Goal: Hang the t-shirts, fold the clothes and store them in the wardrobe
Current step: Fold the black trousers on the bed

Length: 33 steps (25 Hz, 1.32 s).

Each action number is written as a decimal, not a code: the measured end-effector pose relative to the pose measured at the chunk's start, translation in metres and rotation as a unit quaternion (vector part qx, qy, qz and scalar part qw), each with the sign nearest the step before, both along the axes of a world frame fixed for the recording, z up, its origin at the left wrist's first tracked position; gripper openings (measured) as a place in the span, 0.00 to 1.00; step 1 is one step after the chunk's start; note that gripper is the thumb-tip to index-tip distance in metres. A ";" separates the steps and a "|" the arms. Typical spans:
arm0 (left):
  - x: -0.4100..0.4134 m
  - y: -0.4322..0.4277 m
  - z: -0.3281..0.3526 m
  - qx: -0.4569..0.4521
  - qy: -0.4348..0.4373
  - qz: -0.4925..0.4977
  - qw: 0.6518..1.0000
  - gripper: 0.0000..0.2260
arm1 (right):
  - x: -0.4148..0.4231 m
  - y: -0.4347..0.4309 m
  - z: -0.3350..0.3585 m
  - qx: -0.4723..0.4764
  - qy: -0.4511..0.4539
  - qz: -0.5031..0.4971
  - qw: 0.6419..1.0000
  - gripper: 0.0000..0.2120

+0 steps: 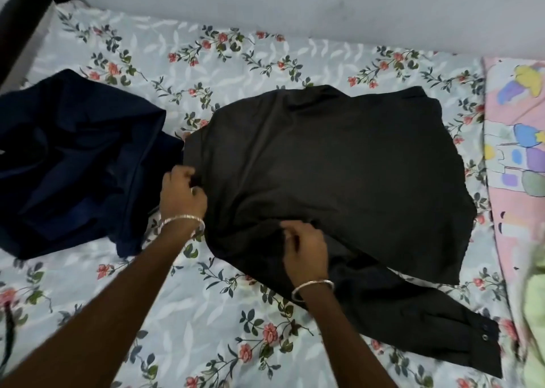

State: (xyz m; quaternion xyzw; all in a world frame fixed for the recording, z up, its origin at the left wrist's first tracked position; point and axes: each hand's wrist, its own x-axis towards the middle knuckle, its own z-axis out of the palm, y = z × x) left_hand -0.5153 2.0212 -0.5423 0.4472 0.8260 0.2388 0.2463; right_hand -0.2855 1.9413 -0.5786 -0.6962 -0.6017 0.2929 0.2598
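left hand (181, 191), right hand (306, 250), both gripping black shirt (339, 166)

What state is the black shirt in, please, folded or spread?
Mostly spread: the black shirt lies on the floral sheet, one sleeve trailing out; left hand and right hand pinch its edge.

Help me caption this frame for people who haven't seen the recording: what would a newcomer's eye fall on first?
The large black shirt spread across the middle of the floral bedsheet draws the eye first, with the left hand gripping its left edge and the right hand pinching its near edge. A crumpled navy garment lies to its left, and a pink cartoon-print cloth runs along the bed's right side.
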 end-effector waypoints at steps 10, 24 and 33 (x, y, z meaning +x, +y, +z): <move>0.052 -0.104 -0.062 -0.239 -0.377 0.243 0.861 0.09 | 0.073 -0.029 0.000 -0.265 -0.115 -0.049 0.956 0.06; 0.062 -0.136 -0.046 -0.059 -0.563 0.383 0.730 0.14 | 0.082 -0.076 -0.012 -0.300 -0.130 -0.010 0.945 0.06; 0.087 -0.116 -0.037 -0.100 -0.308 0.362 0.874 0.19 | 0.067 -0.077 -0.018 -0.282 -0.068 0.010 0.957 0.31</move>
